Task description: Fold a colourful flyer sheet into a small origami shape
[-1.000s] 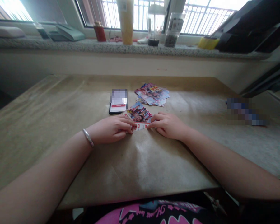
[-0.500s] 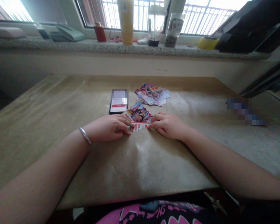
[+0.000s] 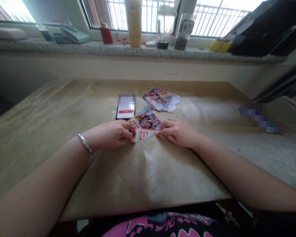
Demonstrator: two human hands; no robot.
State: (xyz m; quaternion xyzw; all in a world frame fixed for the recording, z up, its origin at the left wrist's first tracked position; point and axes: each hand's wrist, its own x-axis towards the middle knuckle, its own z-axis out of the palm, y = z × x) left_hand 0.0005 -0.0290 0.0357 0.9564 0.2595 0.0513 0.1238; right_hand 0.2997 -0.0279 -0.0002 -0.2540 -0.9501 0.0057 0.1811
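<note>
A colourful printed leaflet (image 3: 146, 124) lies on the brown paper-covered table (image 3: 64, 108), its near edge folded up to show a white strip with red marks. My left hand (image 3: 111, 134), with a silver bangle on the wrist, pinches the strip's left end with curled fingers. My right hand (image 3: 179, 132) presses its closed fingertips on the strip's right end. Beyond the leaflet lies a small pile of similar leaflets (image 3: 161, 99), and a phone (image 3: 125, 107) with a lit screen sits just left of it.
A stone windowsill (image 3: 128, 50) runs along the back with a yellow bottle (image 3: 133, 23), a red can (image 3: 106, 34), jars (image 3: 183, 31) and a green case (image 3: 71, 34). A blurred dark object (image 3: 259, 118) lies at the table's right. Dark equipment (image 3: 263, 29) stands at the far right.
My left hand has slid leftward along the folded edge, uncovering more of the white strip. My right hand has stayed in place.
</note>
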